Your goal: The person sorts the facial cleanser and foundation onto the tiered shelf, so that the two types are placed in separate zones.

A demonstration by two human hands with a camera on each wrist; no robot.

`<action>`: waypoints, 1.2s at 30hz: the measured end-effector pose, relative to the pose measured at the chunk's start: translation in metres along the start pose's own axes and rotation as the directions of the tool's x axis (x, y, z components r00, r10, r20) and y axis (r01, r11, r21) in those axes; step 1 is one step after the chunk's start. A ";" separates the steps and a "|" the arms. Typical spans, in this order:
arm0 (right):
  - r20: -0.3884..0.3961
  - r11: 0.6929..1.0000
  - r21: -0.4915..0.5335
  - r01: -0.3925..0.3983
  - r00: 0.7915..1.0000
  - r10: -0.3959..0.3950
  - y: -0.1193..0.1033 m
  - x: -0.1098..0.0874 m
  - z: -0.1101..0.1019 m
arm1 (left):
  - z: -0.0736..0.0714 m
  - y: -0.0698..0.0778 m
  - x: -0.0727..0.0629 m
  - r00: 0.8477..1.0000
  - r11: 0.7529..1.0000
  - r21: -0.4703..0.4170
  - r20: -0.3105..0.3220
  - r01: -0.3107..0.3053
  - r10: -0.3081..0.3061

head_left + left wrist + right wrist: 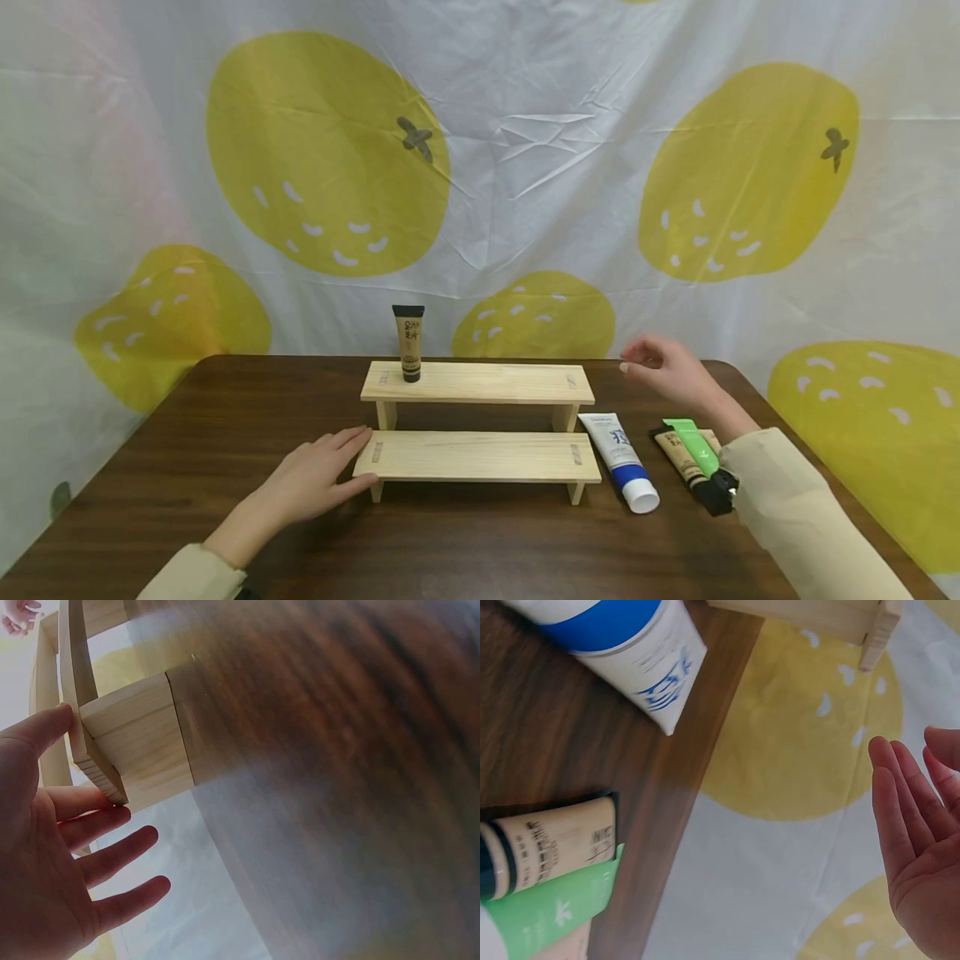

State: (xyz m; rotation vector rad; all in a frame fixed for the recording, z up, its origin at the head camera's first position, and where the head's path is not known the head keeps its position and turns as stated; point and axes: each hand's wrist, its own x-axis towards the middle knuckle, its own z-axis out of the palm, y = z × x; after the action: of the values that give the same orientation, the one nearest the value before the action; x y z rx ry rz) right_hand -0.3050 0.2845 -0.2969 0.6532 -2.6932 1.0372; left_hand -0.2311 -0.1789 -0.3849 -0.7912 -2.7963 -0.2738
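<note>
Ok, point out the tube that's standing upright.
The beige, black-ended squeeze tube on the pale wooden rear shelf's left end; the other tubes lie down.

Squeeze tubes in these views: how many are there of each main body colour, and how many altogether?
Beige plastic tubes: 3 (upright black-topped tube; lying black-ended tube; mostly hidden tube)
White plastic tube with blue band: 1
Bright green plastic tube: 1
Total: 5, taking the mostly hidden beige piece as a tube.

Smooth wooden stand, glossy tabletop
</note>
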 end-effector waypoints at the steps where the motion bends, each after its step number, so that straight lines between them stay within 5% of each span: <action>1: 0.002 1.000 0.002 -0.005 1.000 0.004 0.002 -0.001 -0.001 | 0.000 0.000 0.000 1.000 1.000 -0.002 0.000 0.000 0.000; 15: 0.031 0.987 -0.040 -0.155 0.987 0.157 0.037 -0.025 -0.007 | -0.001 0.001 0.001 1.000 1.000 -0.008 0.005 0.001 -0.001; 36: 0.083 0.945 0.043 -0.324 0.944 0.320 0.080 -0.056 -0.004 | 0.001 -0.001 0.001 1.000 1.000 -0.003 0.010 0.008 -0.008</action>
State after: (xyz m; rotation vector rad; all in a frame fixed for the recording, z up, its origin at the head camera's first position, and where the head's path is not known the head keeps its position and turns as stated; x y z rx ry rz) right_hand -0.2924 0.3581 -0.3591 0.2652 -2.9126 1.1863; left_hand -0.2324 -0.1787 -0.3856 -0.7845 -2.8094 -0.2768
